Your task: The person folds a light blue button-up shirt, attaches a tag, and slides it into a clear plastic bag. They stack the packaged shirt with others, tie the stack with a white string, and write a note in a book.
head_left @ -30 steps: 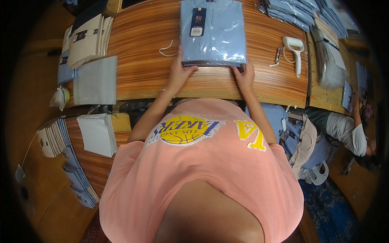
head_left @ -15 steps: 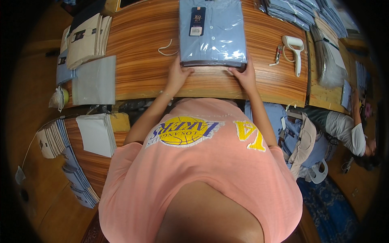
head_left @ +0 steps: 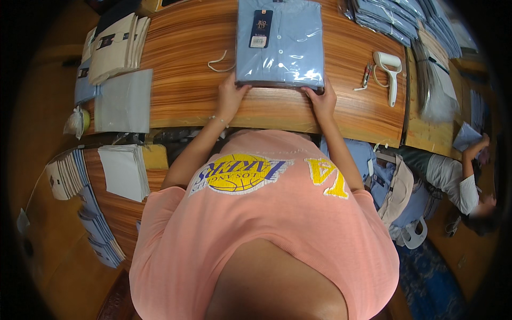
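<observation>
A folded light blue shirt (head_left: 298,48) in shiny clear plastic lies flat at the far middle of the wooden table, buttons facing up. Its dark hang tag (head_left: 260,29) is on the upper left of the front. At the near left corner, my left hand (head_left: 231,97) is closed on the packet, thumb along the near edge. My right hand (head_left: 322,102) grips the near right corner in the same way, with its fingers along the side and partly hidden. A thin white string loop (head_left: 220,62) lies left of the shirt.
Beige folded garments (head_left: 114,48) and clear plastic sleeves (head_left: 124,101) lie on the left. To the right are a white lint roller (head_left: 391,72), a small marker-like tool (head_left: 366,76) and stacked blue packets (head_left: 378,21). White sheets (head_left: 122,170) lie lower left. A co-worker's hand (head_left: 482,143) is far right.
Both my hands stay at the packet's near corners, with the thumbs drawn in closer to its near edge. At the far right, the co-worker's hand has moved and a pale blue packet there is now tilted.
</observation>
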Demonstrator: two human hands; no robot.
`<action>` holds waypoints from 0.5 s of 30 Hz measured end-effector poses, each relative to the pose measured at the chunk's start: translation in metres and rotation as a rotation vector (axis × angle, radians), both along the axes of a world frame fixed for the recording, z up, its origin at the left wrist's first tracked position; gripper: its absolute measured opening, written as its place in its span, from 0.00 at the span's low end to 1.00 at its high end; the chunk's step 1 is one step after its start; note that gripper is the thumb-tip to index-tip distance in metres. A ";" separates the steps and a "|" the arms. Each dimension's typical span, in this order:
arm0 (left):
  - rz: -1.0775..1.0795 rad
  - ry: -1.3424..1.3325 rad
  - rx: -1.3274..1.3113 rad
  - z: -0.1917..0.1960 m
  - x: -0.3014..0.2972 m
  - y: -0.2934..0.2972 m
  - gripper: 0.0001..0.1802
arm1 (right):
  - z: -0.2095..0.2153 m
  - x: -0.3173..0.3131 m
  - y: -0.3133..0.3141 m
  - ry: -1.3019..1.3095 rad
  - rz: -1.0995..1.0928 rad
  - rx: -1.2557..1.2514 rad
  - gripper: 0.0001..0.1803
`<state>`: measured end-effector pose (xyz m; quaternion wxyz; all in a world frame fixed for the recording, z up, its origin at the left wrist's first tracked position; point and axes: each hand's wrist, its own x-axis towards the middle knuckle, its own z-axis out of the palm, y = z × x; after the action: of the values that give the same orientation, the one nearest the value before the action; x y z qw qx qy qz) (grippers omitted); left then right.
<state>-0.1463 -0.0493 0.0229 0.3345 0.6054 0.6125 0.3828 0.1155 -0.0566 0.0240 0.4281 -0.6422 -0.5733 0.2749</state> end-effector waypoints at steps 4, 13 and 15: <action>-0.043 -0.071 -0.214 0.005 0.000 0.000 0.36 | 0.001 0.005 -0.002 0.099 0.069 -0.012 0.36; -0.034 -0.243 0.080 0.093 -0.043 0.124 0.38 | 0.107 0.016 0.092 -0.267 0.148 0.313 0.25; -0.060 -0.119 0.361 0.108 0.001 0.182 0.29 | 0.112 -0.027 0.152 -0.330 0.172 0.407 0.21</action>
<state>-0.1450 0.1324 0.1307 0.2673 0.6496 0.4947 0.5117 0.0883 0.0951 0.1360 0.4244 -0.5278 -0.7313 0.0810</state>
